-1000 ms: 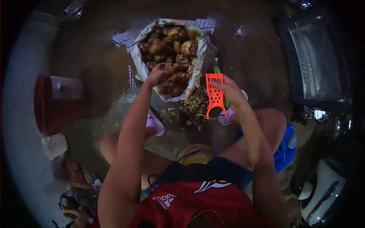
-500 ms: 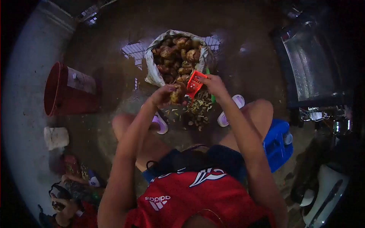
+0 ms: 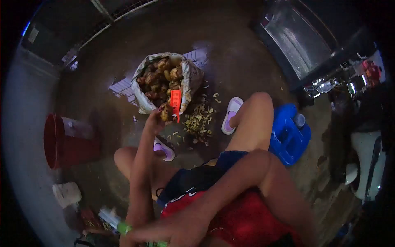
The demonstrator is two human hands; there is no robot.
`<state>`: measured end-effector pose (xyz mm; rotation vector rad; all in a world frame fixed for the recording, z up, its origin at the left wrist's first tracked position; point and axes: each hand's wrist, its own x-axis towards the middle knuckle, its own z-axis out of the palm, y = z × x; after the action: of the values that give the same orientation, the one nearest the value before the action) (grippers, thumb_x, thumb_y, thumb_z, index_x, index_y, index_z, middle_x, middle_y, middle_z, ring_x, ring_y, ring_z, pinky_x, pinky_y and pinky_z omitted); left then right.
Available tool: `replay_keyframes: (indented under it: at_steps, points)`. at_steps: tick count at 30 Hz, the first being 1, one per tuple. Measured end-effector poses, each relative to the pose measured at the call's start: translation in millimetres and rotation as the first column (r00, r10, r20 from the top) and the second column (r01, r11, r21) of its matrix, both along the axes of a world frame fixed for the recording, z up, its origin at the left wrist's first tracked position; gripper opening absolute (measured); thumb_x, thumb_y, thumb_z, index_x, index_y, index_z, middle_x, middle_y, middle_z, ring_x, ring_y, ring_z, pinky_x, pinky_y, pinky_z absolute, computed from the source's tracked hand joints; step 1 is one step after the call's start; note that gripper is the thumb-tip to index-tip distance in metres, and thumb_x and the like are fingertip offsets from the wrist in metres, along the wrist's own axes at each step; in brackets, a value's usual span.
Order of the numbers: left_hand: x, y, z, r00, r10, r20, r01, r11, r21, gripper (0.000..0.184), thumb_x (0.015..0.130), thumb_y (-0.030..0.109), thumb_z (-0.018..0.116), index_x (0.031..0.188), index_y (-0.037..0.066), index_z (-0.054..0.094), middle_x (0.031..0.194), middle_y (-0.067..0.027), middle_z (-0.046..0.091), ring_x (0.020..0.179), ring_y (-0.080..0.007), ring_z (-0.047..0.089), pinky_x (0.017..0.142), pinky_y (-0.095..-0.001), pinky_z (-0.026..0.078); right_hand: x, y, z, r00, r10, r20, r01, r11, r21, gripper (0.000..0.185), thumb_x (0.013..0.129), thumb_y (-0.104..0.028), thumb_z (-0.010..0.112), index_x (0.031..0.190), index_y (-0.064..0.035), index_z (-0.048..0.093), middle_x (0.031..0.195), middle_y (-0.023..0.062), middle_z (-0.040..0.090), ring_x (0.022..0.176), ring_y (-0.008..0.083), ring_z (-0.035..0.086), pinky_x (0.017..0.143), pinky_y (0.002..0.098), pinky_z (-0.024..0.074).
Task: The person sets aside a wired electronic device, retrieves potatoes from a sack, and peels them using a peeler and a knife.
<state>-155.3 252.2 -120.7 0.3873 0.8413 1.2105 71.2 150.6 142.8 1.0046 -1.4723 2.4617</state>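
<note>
My left hand (image 3: 154,122) is closed round a brown potato (image 3: 166,112) and also holds an orange slotted peeler (image 3: 176,102), upright beside it. Both are at the lower edge of a white sack (image 3: 142,96) full of potatoes. My right hand (image 3: 181,231) is low in the view, crossing my body to the left and blurred. Its fingers are round a green-handled tool (image 3: 124,228), whose pale end points up and left; part of the handle is hidden by the hand. Yellowish peelings (image 3: 198,124) lie on the floor beside the sack.
A red bucket (image 3: 78,144) and a white container (image 3: 67,194) stand at the left. A blue jerrycan (image 3: 290,138) is by my right knee. A dark-framed glass-like panel (image 3: 292,45) and shiny metal items (image 3: 325,85) are at the upper right.
My right hand has let go of the orange peeler and moved down and left across my body with the green tool. My left hand took up a potato, and now holds the peeler too.
</note>
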Motion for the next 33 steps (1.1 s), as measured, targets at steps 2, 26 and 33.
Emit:
replay_keyframes:
  at_steps: [2, 26, 33]
  points:
    - [-1.0, -3.1, -1.5, 1.000, -0.001, -0.020, 0.002, 1.000, 0.019, 0.045, 0.078, 0.029, 0.050, 0.117, 0.008, 0.047, 0.111, -0.0109, 0.055, 0.093, -0.0268, 0.058, 0.074, -0.0413, 0.052, -16.9, -22.2, 3.2, 0.992, 0.119, -0.044, -0.118, 0.993, 0.032, 0.038, 0.077, -0.017, 0.059, 0.107, -0.0039, 0.041, 0.096, 0.0103, 0.047, 0.095, 0.0174, 0.047, 0.079, 0.0299, 0.0405]
    - [2.3, 6.8, 12.6, 0.997, -0.031, 0.070, 0.025, 0.996, 0.080, 0.045, 0.076, 0.026, 0.053, 0.116, 0.006, 0.046, 0.111, -0.0118, 0.054, 0.097, -0.0260, 0.055, 0.083, -0.0422, 0.045, -60.4, -23.7, -14.6, 0.999, 0.020, -0.051, -0.012, 0.989, 0.145, 0.031, 0.078, -0.010, 0.055, 0.105, -0.0044, 0.043, 0.095, 0.0092, 0.047, 0.092, 0.0159, 0.048, 0.077, 0.0293, 0.0419]
    - [-0.3, 5.5, 3.7, 1.000, 0.008, 0.014, -0.009, 0.995, 0.104, 0.045, 0.076, 0.027, 0.055, 0.115, 0.006, 0.047, 0.108, -0.0099, 0.056, 0.095, -0.0242, 0.056, 0.083, -0.0423, 0.045, -49.9, -14.6, -18.2, 0.999, -0.003, -0.035, 0.007, 0.994, 0.112, 0.029, 0.078, -0.007, 0.053, 0.105, -0.0046, 0.043, 0.094, 0.0089, 0.047, 0.091, 0.0155, 0.049, 0.077, 0.0291, 0.0423]
